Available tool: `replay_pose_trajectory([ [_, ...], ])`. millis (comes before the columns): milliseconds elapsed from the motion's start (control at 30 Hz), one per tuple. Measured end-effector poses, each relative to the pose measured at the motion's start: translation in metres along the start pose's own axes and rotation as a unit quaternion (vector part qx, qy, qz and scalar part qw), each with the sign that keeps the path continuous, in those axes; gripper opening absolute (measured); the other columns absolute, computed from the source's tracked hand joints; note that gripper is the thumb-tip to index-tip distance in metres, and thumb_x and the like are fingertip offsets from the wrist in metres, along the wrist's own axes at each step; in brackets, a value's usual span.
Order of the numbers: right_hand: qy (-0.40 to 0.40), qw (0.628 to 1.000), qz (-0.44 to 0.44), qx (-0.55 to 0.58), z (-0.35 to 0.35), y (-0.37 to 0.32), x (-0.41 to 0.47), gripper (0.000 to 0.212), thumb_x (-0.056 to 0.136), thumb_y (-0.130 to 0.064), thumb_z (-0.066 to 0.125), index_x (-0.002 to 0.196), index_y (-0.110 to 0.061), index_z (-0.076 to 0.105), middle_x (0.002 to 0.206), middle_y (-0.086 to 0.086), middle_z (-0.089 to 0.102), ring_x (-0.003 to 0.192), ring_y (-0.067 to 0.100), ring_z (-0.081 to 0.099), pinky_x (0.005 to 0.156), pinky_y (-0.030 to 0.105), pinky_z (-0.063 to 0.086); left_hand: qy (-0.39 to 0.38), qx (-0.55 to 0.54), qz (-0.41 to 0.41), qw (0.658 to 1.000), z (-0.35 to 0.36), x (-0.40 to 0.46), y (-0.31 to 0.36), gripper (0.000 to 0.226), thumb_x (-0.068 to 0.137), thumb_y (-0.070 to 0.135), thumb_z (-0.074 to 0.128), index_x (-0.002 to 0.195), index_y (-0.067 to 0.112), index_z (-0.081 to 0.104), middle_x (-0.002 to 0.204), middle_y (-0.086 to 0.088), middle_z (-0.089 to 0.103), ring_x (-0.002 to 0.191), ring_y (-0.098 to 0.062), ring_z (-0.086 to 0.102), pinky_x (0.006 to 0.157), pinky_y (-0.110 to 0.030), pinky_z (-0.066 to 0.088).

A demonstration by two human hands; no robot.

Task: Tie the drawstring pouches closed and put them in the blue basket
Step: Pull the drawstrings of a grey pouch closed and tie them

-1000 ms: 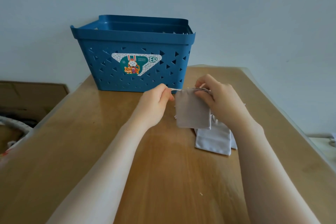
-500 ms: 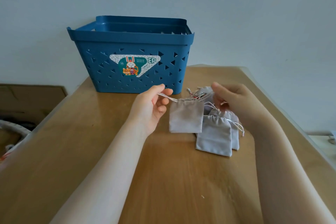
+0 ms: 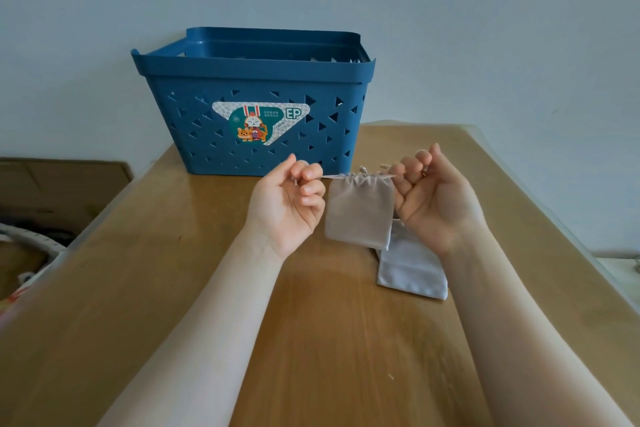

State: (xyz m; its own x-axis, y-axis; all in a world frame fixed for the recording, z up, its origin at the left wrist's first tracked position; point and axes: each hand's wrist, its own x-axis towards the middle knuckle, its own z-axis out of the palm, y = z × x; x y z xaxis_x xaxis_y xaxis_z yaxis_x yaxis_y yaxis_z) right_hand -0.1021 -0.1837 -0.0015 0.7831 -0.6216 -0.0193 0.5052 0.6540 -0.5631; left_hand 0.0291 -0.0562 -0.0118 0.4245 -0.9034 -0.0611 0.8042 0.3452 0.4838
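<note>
Head view, change: half a second earlier only the left hand (image 3: 289, 199) had a cord; now both hands pinched one, pulled apart, and the beige drawstring pouch (image 3: 360, 210) hung between them with its mouth gathered.
Meaning: cinched, I'd say, so the knot came next, then the blue basket (image 3: 258, 74) just behind.
Right hand (image 3: 433, 199): fingers curled on its cord end.
Waiting: grey pouch (image 3: 412, 270) lay on the wooden table (image 3: 207, 288), partly under the right wrist.
Hidden: basket's inside; probably more pouches behind that hand.
</note>
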Motion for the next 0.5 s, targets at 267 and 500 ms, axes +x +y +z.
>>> replay_pose_trajectory([
  [267, 0.077, 0.995, 0.004, -0.063, -0.002, -0.006, 0.001, 0.044, 0.1, -0.031, 0.037, 0.06, -0.014, 0.042, 0.049, -0.005, 0.028, 0.039, 0.008, 0.023, 0.039, 0.017, 0.027, 0.115, 0.082, 0.016, 0.99, -0.004, 0.002, -0.007, 0.04, 0.102, 0.026, 0.032, 0.065, 0.014, 0.041, 0.059, 0.0, 0.046, 0.039, -0.007, 0.034, 0.038, -0.014, 0.029],
  [500, 0.012, 0.867, -0.089, -0.49, 0.008, -0.002, -0.01, 0.029, 0.091, -0.029, 0.058, 0.072, -0.012, 0.072, 0.05, -0.003, 0.034, 0.044, 0.009, 0.025, 0.041, 0.018, 0.025, 0.141, 0.268, 0.069, 0.951, 0.019, -0.006, -0.01, 0.036, 0.097, 0.025, 0.047, 0.062, 0.015, 0.044, 0.083, -0.002, 0.073, 0.052, -0.008, 0.056, 0.052, -0.018, 0.043],
])
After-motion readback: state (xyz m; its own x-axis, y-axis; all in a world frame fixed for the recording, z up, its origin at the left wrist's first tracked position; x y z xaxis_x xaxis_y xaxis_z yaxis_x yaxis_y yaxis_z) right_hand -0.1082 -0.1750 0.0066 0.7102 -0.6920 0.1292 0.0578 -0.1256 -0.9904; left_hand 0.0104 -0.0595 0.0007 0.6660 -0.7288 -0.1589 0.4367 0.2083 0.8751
